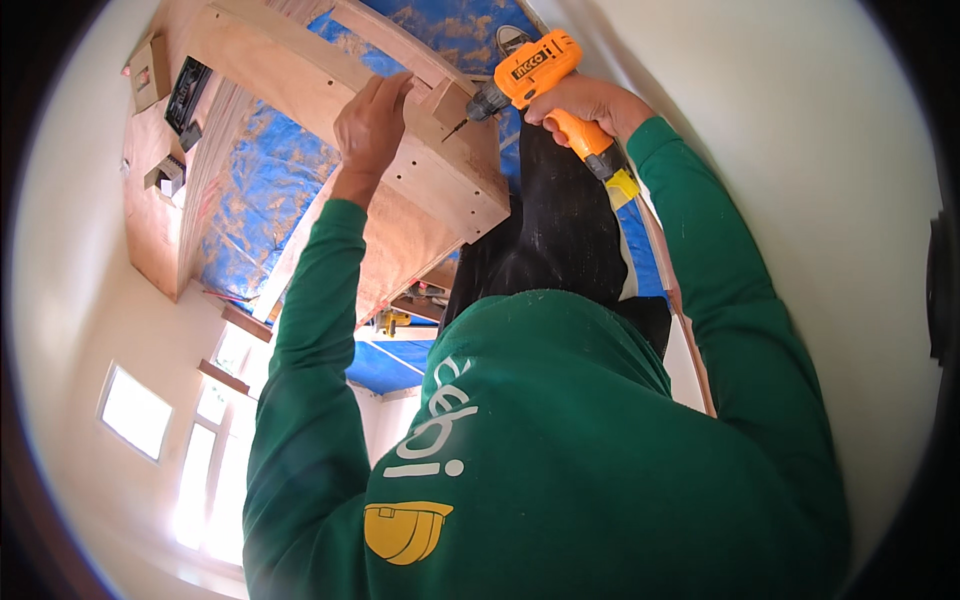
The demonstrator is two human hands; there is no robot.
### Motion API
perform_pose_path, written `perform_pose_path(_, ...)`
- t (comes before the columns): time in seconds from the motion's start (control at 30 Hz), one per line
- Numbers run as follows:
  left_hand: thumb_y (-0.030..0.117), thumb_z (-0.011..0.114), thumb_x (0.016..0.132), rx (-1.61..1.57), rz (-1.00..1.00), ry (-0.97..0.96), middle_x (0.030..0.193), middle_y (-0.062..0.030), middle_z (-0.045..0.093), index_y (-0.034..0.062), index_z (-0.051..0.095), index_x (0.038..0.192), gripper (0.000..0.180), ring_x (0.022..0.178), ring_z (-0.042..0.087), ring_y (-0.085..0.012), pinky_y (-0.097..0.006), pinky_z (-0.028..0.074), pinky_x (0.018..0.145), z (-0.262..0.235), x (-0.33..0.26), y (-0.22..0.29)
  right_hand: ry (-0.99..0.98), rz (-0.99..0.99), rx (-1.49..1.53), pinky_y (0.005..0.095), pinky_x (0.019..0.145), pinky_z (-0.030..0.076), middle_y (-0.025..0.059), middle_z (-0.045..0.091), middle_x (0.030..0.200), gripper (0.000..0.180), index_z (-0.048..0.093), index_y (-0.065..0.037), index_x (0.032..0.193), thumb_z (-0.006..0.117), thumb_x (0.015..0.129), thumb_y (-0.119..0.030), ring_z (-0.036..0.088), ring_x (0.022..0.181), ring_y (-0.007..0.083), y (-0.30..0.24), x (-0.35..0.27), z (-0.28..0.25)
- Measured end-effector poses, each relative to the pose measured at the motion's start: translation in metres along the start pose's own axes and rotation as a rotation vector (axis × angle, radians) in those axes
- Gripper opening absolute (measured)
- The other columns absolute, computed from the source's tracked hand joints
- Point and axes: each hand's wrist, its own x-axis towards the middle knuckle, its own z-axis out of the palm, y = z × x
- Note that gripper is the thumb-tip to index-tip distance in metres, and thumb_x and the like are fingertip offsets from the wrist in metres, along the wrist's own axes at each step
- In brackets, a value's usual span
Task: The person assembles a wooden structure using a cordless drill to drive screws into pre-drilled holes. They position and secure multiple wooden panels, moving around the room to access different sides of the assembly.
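My right hand (pixel 598 103) is wrapped round the grip of an orange cordless drill (pixel 541 68). The drill's black chuck (pixel 489 101) carries a thin dark bit, whose tip is at or very close to the face of a pale wooden box frame (pixel 425 175). Several dark screw holes or screw heads dot that frame. Over its upper part, left of the drill, is my left hand (pixel 370 125), closed with the fingers bent together. What they hold, if anything, is hidden from me.
Blue sheeting (pixel 270 170) with sawdust covers the floor. At the left, a plywood surface (pixel 150 225) bears a small cardboard box (pixel 150 72) and a black case (pixel 188 95). A yellow tool (pixel 390 322) lies beyond the frame. A pale wall (pixel 840 200) rises close on my right.
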Motion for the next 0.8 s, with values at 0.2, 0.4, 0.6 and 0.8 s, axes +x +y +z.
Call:
perform_pose_path(0.2,0.012,0.079,0.09,0.026,0.158,0.168,0.085,0.0022,0.069,0.0208,0.078,0.111,0.023,0.077,0.069,-0.0189,-0.035,0.051,0.066,0.021,-0.01,-0.009,0.051,-0.006,-0.013,0.033,0.052,0.055,0.0045,0.065,0.07,0.025,0.071,-0.004,0.104,0.081,0.084,-0.016,0.063,0.052,0.0163,-0.003,-0.001,0.005)
perform_pose_path(0.4,0.013,0.079,0.089,0.022,0.165,0.19,0.084,0.0044,0.067,0.0227,0.077,0.116,0.029,0.076,0.068,-0.0175,-0.034,0.05,0.066,0.025,-0.013,-0.01,0.089,0.011,-0.089,0.034,0.05,0.052,0.0055,0.065,0.067,0.031,0.071,-0.003,0.109,0.078,0.083,-0.017,0.061,0.049,0.0163,-0.014,-0.004,0.013)
perform_pose_path(0.6,0.014,0.079,0.088,0.048,0.176,0.209,0.083,0.0058,0.066,0.0237,0.076,0.122,0.035,0.073,0.067,-0.0157,-0.033,0.049,0.064,0.032,-0.018,-0.016,0.098,-0.014,-0.204,0.0328,0.052,0.053,0.0051,0.065,0.068,0.034,0.07,-0.001,0.111,0.077,0.084,-0.019,0.061,0.049,0.0153,-0.023,0.0,0.018)
perform_pose_path(0.8,0.014,0.076,0.088,-0.001,0.198,0.282,0.084,0.0051,0.065,0.0249,0.074,0.128,0.042,0.07,0.064,-0.0159,-0.033,0.048,0.063,0.036,-0.017,-0.021,0.154,0.024,-0.288,0.0325,0.057,0.056,0.005,0.068,0.071,0.033,0.069,-0.003,0.11,0.077,0.084,-0.023,0.064,0.051,0.014,-0.026,-0.001,0.022)
